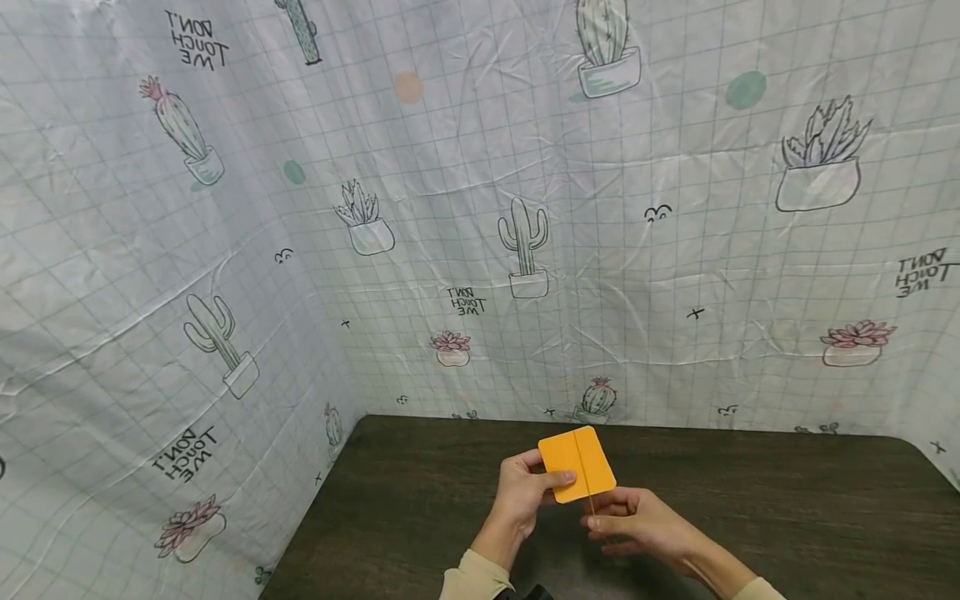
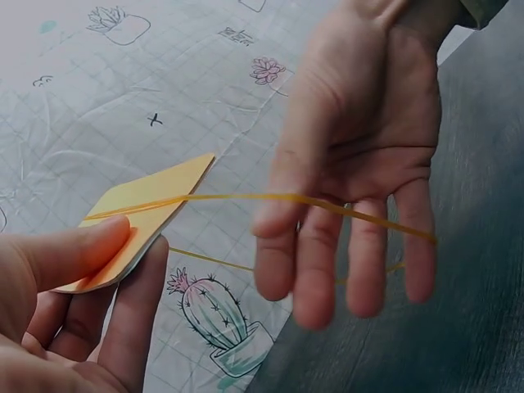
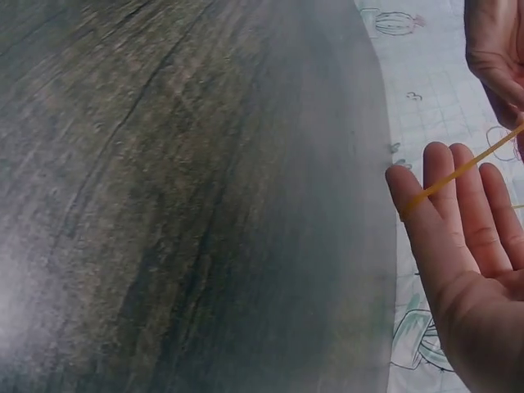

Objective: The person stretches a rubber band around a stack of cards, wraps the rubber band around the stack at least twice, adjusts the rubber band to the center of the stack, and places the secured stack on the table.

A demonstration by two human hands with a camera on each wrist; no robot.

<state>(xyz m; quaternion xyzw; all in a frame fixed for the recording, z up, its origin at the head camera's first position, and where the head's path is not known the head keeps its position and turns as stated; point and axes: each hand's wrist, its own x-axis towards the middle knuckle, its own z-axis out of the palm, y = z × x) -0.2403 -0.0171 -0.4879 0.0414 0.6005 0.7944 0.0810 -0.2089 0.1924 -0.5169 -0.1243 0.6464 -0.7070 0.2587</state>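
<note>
My left hand (image 1: 521,492) pinches a square orange card (image 1: 562,462) with rounded corners, thumb on its face and fingers behind. Whether it is one card or a thin stack, I cannot tell. A thin orange rubber band (image 2: 237,196) crosses the card's face and stretches to my right hand (image 1: 641,525), which is just to the right of and below the card. In the left wrist view, the band loops around the right hand's nearly straight fingers (image 2: 315,270), reaching the little finger. A second strand runs behind the card.
A dark wooden table (image 1: 420,492) lies under both hands. Behind and to the left of it hangs a pale cloth (image 1: 420,275) printed with cacti and lettering. Black gear (image 1: 528,593) shows at the bottom by the left sleeve.
</note>
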